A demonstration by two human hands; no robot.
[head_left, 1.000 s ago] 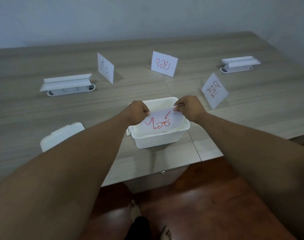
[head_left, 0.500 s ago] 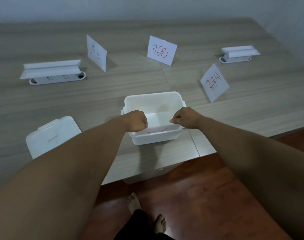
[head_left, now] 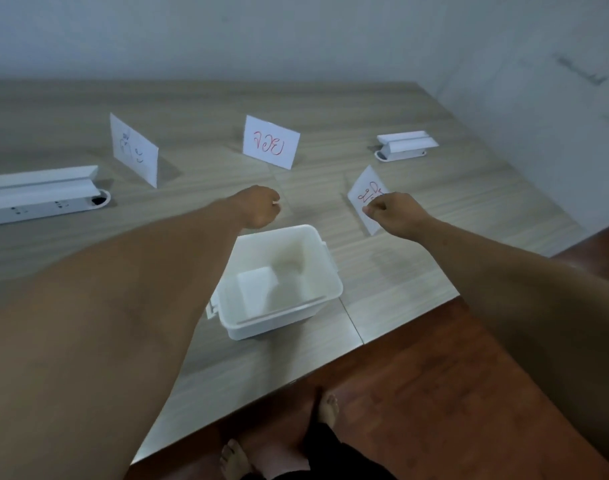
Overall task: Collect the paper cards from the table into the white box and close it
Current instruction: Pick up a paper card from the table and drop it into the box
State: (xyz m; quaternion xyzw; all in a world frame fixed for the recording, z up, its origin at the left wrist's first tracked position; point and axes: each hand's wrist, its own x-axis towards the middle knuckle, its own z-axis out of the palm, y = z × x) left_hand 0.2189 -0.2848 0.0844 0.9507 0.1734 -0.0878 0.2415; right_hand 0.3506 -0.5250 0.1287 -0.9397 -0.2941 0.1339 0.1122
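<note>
Left hand curled shut and empty, right hand pinching a card, wood table by grey wall, white box just below both

Open white box holding one card, three cards upright beyond

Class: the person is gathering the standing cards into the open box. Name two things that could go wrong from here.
1. The right hand reaches the nearest card with curled fingers; a rough pinch might crease it.
2. The box sits near the table edge, under the forearms; a bump could shove it off.
</note>
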